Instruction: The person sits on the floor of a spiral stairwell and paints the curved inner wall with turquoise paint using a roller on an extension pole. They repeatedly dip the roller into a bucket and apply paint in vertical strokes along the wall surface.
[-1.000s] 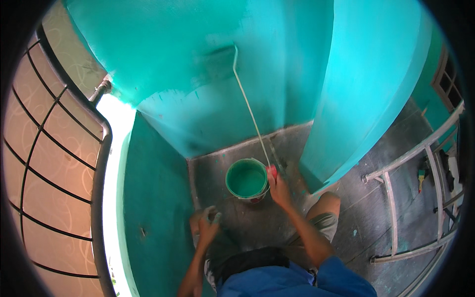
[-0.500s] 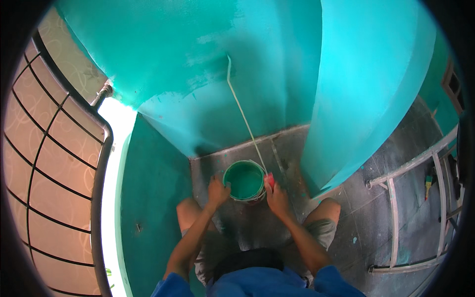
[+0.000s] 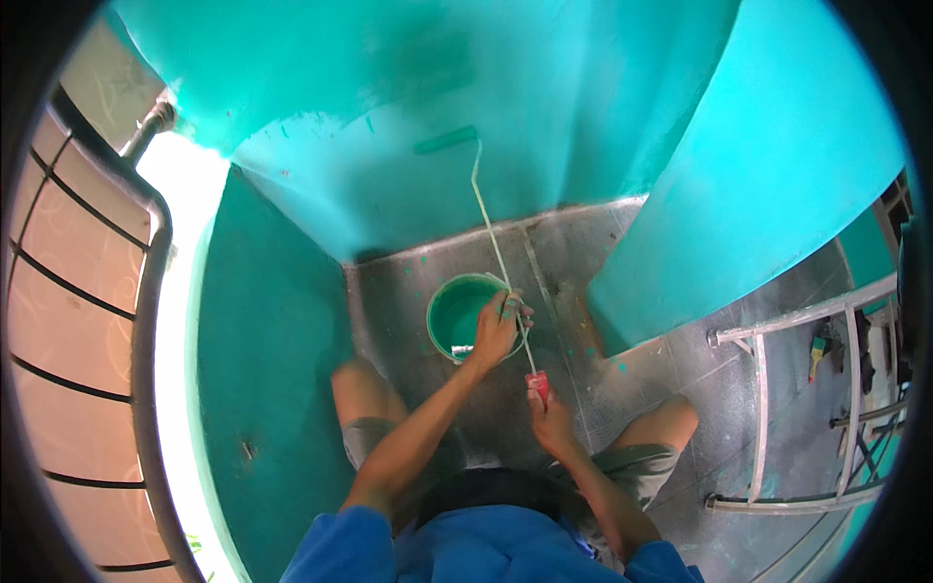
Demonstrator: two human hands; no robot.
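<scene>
Head view: the paint roller (image 3: 490, 228) extends away from the person, its grip end at the right hand (image 3: 552, 420) and its sleeve (image 3: 446, 141) in front of the turquoise wall (image 3: 389, 199). The long axis of the rod (image 3: 501, 264) runs from the hands forward and slightly left; the sleeve lies crosswise at the far end, its right end a little higher. The sleeve is forward and left of both hands, and the left hand (image 3: 497, 330) is the nearer of the two. The right hand is closed around the red grip (image 3: 538, 385); the left hand has its fingers curled around the rod, above the right side of the paint bucket (image 3: 438, 297). The bucket stands on the dark tile floor (image 3: 561, 306), between the person and the wall. The roller has a slim, pale rod, bent near the sleeve; the sleeve is cylindrical and coated green. Whether the sleeve touches the wall cannot be told from this angle
</scene>
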